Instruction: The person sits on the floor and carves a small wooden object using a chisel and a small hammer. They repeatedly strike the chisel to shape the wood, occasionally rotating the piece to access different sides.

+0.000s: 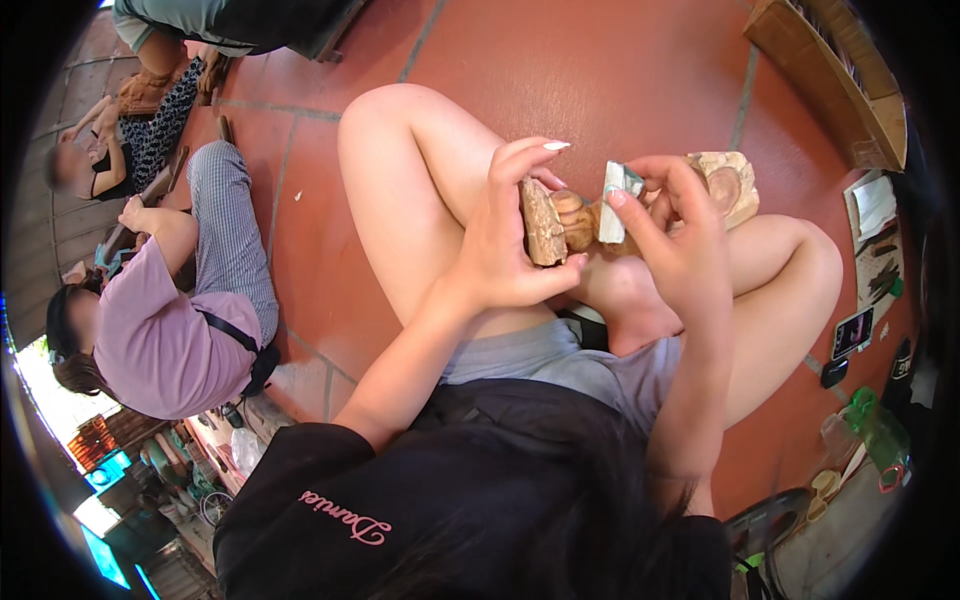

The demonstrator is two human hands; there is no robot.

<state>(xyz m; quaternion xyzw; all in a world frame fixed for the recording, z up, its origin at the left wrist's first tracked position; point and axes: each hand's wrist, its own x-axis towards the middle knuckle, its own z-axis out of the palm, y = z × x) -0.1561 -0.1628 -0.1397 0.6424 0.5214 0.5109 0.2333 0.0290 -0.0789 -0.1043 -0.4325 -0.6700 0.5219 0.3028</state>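
Observation:
My left hand (pixel 500 245) is wrapped round one end of a carved wooden piece (pixel 573 222), held above my crossed legs. Its near end is a rough, pale block, followed by a rounded, smoother brown section. Another rough, light wooden block end (pixel 735 190) shows past my right hand and looks like part of the same piece; the fingers hide the join. Between thumb and fingers, my right hand (pixel 685 235) pinches a small folded pad (pixel 613 215), white on the edge and greenish on one side, possibly sandpaper. The pad lies against or just in front of the wood's middle.
Red tiled floor (pixel 480 60) surrounds me. A cardboard box (pixel 830 80) stands at the far right. Along the right edge lie a phone (pixel 853 332) and a green plastic bottle (pixel 878 430). A person in a lilac shirt (pixel 180 330) sits at left, with others beyond.

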